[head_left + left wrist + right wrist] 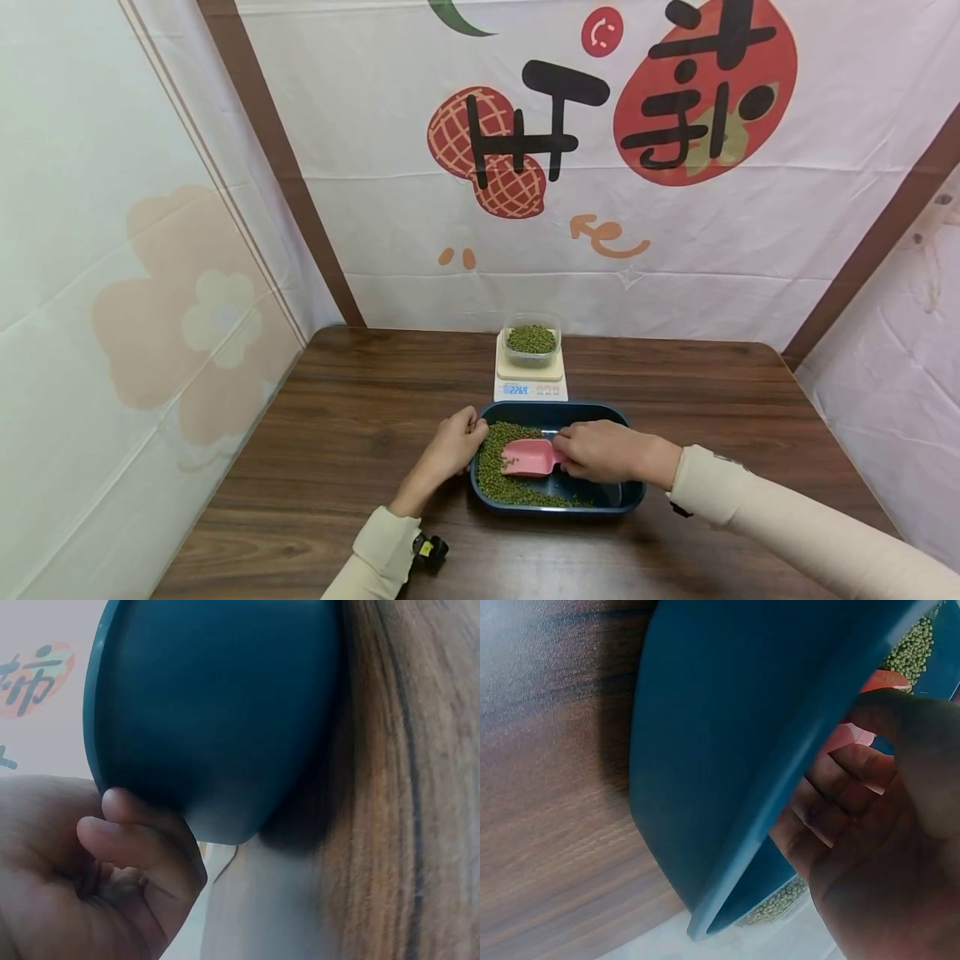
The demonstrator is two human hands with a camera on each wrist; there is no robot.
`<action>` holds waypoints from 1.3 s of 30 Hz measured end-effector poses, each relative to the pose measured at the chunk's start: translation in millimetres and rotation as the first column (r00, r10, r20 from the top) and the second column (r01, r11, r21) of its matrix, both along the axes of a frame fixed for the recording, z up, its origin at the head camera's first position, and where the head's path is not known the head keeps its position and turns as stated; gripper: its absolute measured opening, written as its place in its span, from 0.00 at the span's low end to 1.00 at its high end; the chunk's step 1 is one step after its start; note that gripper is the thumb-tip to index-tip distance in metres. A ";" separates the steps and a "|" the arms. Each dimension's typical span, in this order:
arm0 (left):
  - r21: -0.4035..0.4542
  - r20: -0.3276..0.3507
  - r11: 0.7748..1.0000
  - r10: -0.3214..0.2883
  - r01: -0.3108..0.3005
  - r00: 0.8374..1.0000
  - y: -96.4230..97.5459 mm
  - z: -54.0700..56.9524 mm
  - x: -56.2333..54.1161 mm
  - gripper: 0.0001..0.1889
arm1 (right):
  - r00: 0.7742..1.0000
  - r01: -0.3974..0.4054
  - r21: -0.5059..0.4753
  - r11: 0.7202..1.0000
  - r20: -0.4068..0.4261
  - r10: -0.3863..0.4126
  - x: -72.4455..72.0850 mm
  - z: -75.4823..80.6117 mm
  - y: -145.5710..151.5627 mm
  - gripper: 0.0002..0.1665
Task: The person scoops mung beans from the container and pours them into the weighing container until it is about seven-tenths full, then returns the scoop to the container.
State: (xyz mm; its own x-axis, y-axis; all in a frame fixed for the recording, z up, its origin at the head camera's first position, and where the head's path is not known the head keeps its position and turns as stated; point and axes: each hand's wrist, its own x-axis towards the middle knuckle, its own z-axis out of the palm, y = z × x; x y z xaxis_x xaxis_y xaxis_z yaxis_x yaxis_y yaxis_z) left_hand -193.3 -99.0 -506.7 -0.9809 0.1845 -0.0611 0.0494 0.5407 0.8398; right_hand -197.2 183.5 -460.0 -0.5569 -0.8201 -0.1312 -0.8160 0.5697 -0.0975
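Observation:
A blue tray [558,510] holds green mung beans [498,487], heaped mostly toward its left end. My left hand [453,442] pinches the tray's left rim; in the left wrist view its fingers [142,847] curl against the edge. With my right hand [603,451] I grip the handle of a pink scoop [534,457] inside the tray. The scoop's mouth points left into the beans, and a few beans lie in it. In the right wrist view the tray wall [705,750] partly hides the scoop.
Behind the tray, a white kitchen scale [530,388] with a lit display bears a clear plastic container [531,358] of mung beans. These stand on a dark wooden table [360,433]. A printed white cloth [397,208] hangs along the back.

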 end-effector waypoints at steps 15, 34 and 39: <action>-0.199 -0.046 0.980 -0.007 -0.002 0.999 -4.5 13.9 -6.0 0.12 | 0.999 0.029 -0.049 0.998 -0.026 -0.030 -3.3 5.2 3.5 0.08; -0.331 -0.212 0.943 -0.106 0.030 0.971 -14.9 36.6 -24.2 0.09 | 0.976 0.155 -0.254 0.955 -0.107 -0.188 -17.8 26.7 40.0 0.12; -0.356 -0.240 0.933 -0.144 0.051 0.960 -16.5 43.6 -31.3 0.07 | 0.953 0.242 -0.310 0.919 -0.103 -0.285 -23.1 29.8 58.7 0.18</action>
State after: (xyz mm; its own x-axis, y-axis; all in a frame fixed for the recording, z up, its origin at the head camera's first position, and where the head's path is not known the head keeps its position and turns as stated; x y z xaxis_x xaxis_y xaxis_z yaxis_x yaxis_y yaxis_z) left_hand -224.6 -115.5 -463.1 -0.9491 0.2933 0.1145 0.3061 0.7741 0.5541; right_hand -220.3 242.1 -430.2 -0.7530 -0.6306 0.1881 -0.6577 0.7303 -0.1845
